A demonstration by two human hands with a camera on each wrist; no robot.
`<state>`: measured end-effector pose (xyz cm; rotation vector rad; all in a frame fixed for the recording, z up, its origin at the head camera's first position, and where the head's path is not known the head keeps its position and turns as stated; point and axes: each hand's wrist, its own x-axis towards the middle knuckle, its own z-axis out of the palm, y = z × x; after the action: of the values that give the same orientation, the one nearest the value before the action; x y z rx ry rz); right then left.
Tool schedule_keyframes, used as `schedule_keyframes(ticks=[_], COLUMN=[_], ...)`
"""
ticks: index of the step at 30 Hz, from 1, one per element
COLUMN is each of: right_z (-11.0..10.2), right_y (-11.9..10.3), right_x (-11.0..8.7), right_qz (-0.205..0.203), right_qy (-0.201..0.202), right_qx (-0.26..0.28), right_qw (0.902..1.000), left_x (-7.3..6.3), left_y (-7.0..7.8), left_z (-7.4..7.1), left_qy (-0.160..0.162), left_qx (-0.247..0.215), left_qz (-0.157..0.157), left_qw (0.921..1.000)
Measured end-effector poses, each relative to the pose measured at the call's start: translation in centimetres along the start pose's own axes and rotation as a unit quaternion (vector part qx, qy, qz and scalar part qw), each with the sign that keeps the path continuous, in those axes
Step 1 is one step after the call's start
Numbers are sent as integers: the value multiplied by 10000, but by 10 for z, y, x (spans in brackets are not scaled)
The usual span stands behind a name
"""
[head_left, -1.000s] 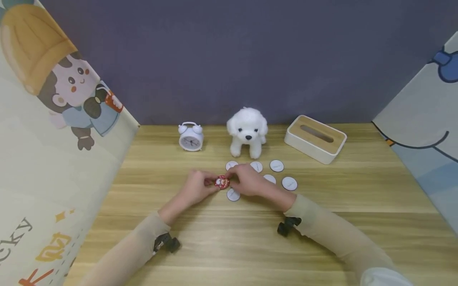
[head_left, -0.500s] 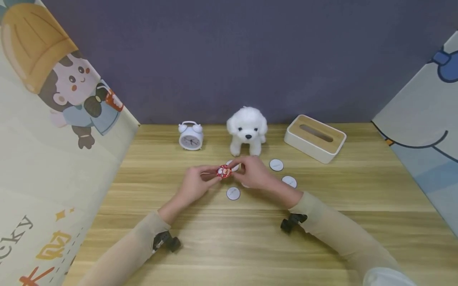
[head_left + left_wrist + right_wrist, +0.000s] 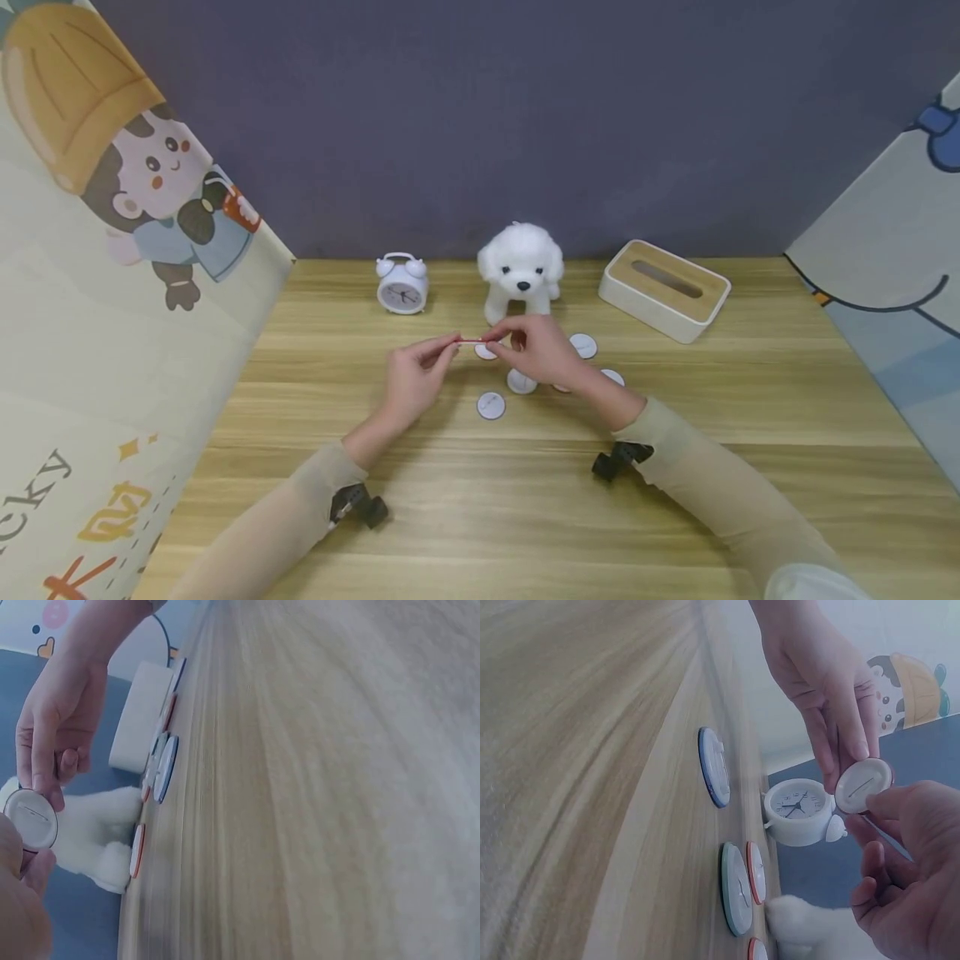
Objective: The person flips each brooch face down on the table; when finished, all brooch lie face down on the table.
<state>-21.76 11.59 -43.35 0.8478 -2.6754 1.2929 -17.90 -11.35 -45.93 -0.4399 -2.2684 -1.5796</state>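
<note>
A round button badge (image 3: 862, 786) is held up between both hands above the table. It stands nearly edge-on as a thin red line in the head view; both wrist views show its white back with a pin. My left hand (image 3: 411, 379) pinches its left edge between thumb and fingers. From the other side my right hand (image 3: 543, 348) pinches the right edge. Below lie several more badges, white pin backs up, among them a near badge (image 3: 491, 406), a middle badge (image 3: 521, 381) and a far right badge (image 3: 582, 345). My right hand and wrist partly cover others.
Behind the hands, a white plush dog (image 3: 521, 267) stands on the wooden table (image 3: 480, 517). A white alarm clock (image 3: 402, 287) is to its left, and a tissue box (image 3: 663, 292) with a wooden lid to its right. A dark wall rises behind.
Both hands have raised the badge and moved it away from me. Its red printed face, visible earlier, has tipped until only the edge shows in the head view.
</note>
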Motion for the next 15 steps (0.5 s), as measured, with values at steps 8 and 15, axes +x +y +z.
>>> schedule_keyframes(ticks=[8, 15], right_z=[1, 2], right_y=[-2, -3], right_x=[0, 0], right_qz=[23, -16], right_qy=[41, 34], right_qx=[111, 84], right_qw=[9999, 10000], left_x=[0, 0], left_y=[-1, -2], left_z=[0, -1], left_qy=[45, 0], left_qx=[-237, -366], left_qz=[220, 307], left_qw=[9995, 9989])
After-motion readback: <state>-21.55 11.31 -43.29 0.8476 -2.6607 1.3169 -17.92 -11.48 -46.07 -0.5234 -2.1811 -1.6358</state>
